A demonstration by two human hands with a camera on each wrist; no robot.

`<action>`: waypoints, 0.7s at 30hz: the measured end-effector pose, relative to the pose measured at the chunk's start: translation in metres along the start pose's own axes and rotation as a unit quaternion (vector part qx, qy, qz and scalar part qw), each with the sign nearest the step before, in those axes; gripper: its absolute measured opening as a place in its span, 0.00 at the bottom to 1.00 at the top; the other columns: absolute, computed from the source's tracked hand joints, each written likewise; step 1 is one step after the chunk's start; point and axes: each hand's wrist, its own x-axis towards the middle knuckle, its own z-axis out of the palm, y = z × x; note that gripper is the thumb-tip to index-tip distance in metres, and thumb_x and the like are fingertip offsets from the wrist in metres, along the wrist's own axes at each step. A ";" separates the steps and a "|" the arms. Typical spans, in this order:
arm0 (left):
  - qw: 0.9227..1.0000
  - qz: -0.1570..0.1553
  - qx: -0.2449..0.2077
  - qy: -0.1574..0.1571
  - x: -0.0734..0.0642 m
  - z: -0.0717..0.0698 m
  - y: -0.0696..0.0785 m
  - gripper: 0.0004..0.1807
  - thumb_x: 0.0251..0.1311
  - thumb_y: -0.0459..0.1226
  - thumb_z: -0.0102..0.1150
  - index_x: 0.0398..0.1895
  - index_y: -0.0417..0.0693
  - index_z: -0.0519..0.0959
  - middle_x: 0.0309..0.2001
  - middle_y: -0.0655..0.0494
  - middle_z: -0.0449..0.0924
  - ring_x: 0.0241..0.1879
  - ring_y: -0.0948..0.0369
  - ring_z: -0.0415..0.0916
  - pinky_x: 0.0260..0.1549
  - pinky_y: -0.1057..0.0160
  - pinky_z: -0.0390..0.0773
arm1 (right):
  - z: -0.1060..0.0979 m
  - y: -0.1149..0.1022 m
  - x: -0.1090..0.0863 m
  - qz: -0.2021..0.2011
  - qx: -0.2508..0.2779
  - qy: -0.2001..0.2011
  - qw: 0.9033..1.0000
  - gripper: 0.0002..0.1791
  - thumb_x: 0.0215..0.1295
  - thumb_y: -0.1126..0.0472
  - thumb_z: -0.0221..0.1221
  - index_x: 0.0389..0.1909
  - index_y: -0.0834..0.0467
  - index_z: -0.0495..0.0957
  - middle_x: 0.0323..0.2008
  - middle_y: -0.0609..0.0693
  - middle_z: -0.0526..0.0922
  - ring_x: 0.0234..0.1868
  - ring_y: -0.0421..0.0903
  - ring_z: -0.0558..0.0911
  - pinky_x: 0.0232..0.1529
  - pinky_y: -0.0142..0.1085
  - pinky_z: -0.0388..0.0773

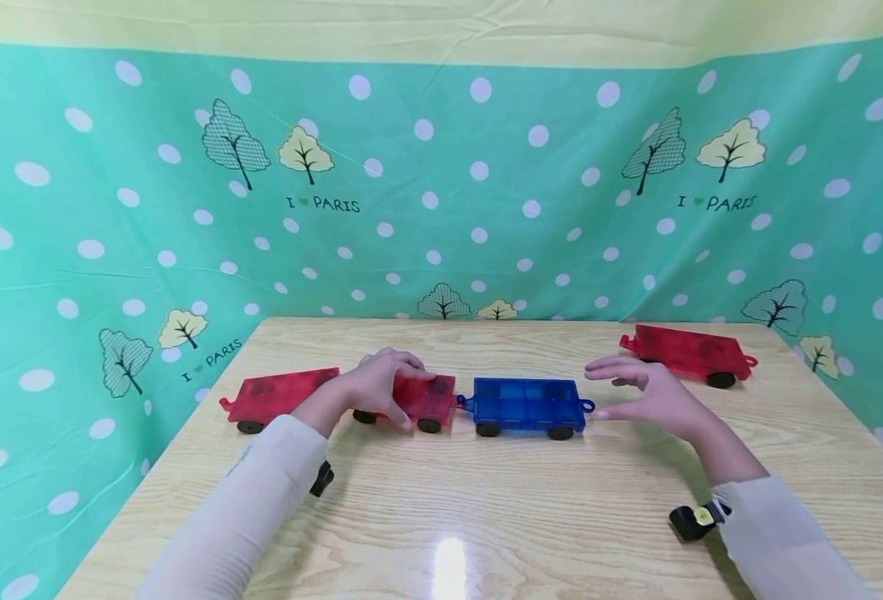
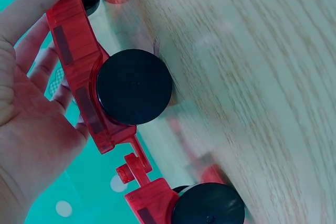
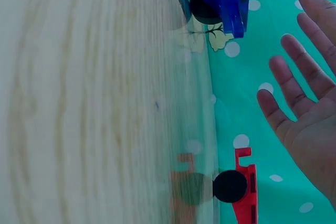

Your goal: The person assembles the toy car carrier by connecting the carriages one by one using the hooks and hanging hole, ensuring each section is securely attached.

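Observation:
Three flat toy train cars stand in a row on black wheels: a red car at the left, a middle red car and a blue car. My left hand grips the middle red car, thumb on the near side and fingers behind it. In the left wrist view the couplings of the two red cars meet. The middle car's right end meets the blue car's left coupling. Beside the blue car's ring, my right hand holds nothing, its fingers spread.
Another red car stands apart at the back right of the wooden table, behind my right hand. A green dotted cloth hangs behind the table and along its sides.

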 end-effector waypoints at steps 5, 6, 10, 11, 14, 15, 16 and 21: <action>1.000 0.001 0.001 0.002 -0.001 0.000 -0.002 0.42 0.37 0.46 0.82 0.63 0.59 0.77 0.62 0.57 0.71 0.63 0.53 0.60 0.59 0.45 0.61 | -0.005 0.003 -0.007 -0.016 -0.012 0.028 0.999 0.26 0.55 0.61 0.72 0.56 0.54 0.80 0.59 0.51 0.77 0.59 0.31 0.70 0.55 0.36 0.74; 1.000 0.001 0.001 0.002 -0.002 0.000 -0.002 0.42 0.37 0.46 0.82 0.63 0.59 0.77 0.62 0.57 0.71 0.63 0.53 0.60 0.59 0.44 0.61 | -0.006 0.003 -0.009 -0.015 -0.014 0.034 0.999 0.26 0.55 0.61 0.72 0.56 0.54 0.81 0.59 0.51 0.77 0.58 0.29 0.69 0.55 0.34 0.73; 1.000 0.005 0.004 0.004 -0.002 0.000 -0.002 0.42 0.37 0.46 0.82 0.63 0.58 0.77 0.62 0.56 0.71 0.62 0.52 0.60 0.59 0.44 0.61 | -0.011 0.005 -0.014 -0.005 -0.012 0.049 0.999 0.25 0.56 0.61 0.71 0.57 0.54 0.80 0.60 0.51 0.77 0.57 0.28 0.70 0.55 0.30 0.71; 1.000 0.004 0.005 0.004 -0.003 0.000 -0.002 0.42 0.37 0.46 0.82 0.63 0.58 0.77 0.62 0.56 0.71 0.62 0.52 0.60 0.59 0.44 0.61 | -0.013 0.006 -0.015 -0.005 -0.010 0.053 0.999 0.26 0.56 0.61 0.71 0.57 0.55 0.80 0.60 0.51 0.77 0.58 0.28 0.70 0.55 0.28 0.70; 1.000 0.007 0.003 0.006 -0.003 0.000 -0.002 0.42 0.37 0.45 0.82 0.63 0.58 0.77 0.62 0.56 0.71 0.63 0.52 0.60 0.59 0.43 0.61 | -0.016 0.007 -0.019 -0.011 -0.006 0.062 0.998 0.26 0.56 0.62 0.71 0.58 0.55 0.79 0.60 0.52 0.76 0.58 0.28 0.70 0.54 0.23 0.69; 1.000 0.007 0.001 0.007 -0.003 0.000 -0.002 0.42 0.36 0.45 0.82 0.63 0.57 0.77 0.62 0.56 0.71 0.63 0.52 0.60 0.59 0.42 0.61 | -0.017 0.007 -0.020 -0.015 -0.003 0.064 0.998 0.26 0.56 0.63 0.71 0.58 0.56 0.79 0.61 0.53 0.76 0.58 0.28 0.70 0.53 0.22 0.69; 1.000 0.008 0.000 0.007 -0.002 0.001 -0.002 0.42 0.36 0.45 0.83 0.63 0.57 0.77 0.62 0.57 0.71 0.63 0.52 0.60 0.59 0.43 0.61 | -0.018 0.007 -0.021 -0.020 -0.001 0.067 0.998 0.27 0.56 0.64 0.70 0.58 0.56 0.79 0.61 0.54 0.76 0.58 0.28 0.70 0.53 0.21 0.68; 1.000 0.011 -0.003 0.011 -0.001 0.001 -0.001 0.43 0.36 0.45 0.83 0.62 0.56 0.77 0.62 0.57 0.72 0.63 0.52 0.60 0.58 0.43 0.61 | -0.022 0.006 -0.027 -0.026 0.009 0.076 0.997 0.27 0.56 0.67 0.70 0.59 0.58 0.78 0.60 0.53 0.76 0.57 0.29 0.72 0.52 0.21 0.70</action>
